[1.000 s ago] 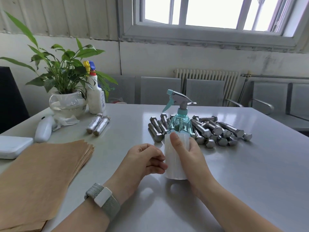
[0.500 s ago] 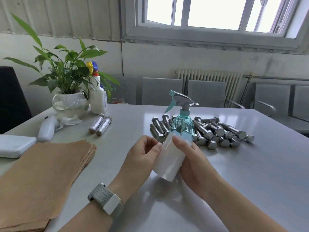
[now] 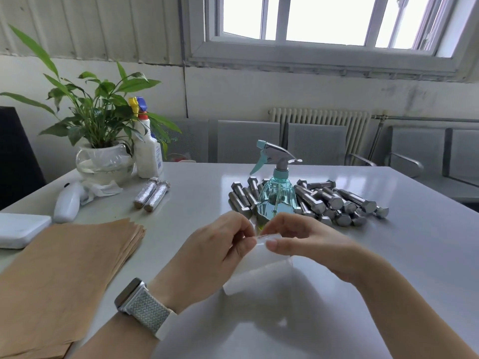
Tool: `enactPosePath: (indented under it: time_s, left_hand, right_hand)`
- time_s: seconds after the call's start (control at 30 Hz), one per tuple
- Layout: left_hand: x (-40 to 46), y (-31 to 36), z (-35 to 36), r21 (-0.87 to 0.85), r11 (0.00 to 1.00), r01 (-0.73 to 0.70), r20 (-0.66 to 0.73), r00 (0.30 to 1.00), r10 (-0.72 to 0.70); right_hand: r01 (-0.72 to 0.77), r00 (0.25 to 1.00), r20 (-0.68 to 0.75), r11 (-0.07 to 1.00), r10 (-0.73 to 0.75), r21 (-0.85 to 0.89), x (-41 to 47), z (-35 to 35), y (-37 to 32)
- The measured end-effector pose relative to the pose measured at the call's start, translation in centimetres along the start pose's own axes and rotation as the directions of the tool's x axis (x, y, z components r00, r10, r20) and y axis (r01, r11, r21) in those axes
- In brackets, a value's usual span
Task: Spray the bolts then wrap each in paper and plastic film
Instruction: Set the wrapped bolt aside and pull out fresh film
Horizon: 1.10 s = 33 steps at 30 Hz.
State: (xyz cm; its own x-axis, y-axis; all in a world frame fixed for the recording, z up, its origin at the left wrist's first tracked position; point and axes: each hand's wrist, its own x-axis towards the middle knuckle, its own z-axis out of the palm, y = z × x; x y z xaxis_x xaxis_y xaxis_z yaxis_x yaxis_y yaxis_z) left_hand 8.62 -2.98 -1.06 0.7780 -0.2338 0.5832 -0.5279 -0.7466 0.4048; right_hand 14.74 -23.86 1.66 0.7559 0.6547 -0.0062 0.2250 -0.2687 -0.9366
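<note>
both hands meet just in front of the teal spray bottle (image 3: 276, 200): left hand (image 3: 217, 252) and right hand (image 3: 305, 242) pinch a white roll of plastic film (image 3: 259, 270). bare bolts (image 3: 334, 203) lie heaped behind the bottle, brown paper (image 3: 57, 275) far left of it.

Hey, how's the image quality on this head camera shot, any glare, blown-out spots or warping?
Head view: the window is blown out to white; soft glare streaks the table near the bolts; wide-angle distortion bends the wall and window frame; the plastic film roll between the left hand and right hand blends into the pale tabletop.
</note>
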Motion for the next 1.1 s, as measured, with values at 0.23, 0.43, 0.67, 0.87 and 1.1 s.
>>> enactPosePath:
  time_s: [0.23,0.43,0.67,0.87,1.1]
  left_hand:
    - [0.6,0.6,0.3,0.006,0.999,-0.051,0.101,0.994,0.05]
    - [1.3,0.0,-0.3,0.135,0.988,-0.079,0.158,0.986,0.058]
    - [2.3,-0.1,-1.1,0.341,0.901,-0.268,0.142,0.962,0.232]
    - [2.7,0.0,-1.5,0.308,0.907,-0.286,0.14,0.957,0.254]
    - [3.3,0.3,-0.6,0.359,0.899,-0.251,0.222,0.958,0.179]
  right_hand:
    - [0.042,0.999,0.018,0.983,-0.04,-0.18,-0.3,-1.7,-0.1]
    - [0.088,0.996,0.038,0.92,-0.079,-0.382,-0.1,-1.6,0.2]
    - [0.153,0.984,-0.009,0.873,-0.177,-0.464,-0.2,-1.2,0.2]
    - [0.183,0.977,-0.035,0.916,-0.208,-0.357,-0.2,-1.3,0.2]
    - [0.221,0.972,-0.027,0.945,-0.234,-0.243,0.1,-1.4,0.5]
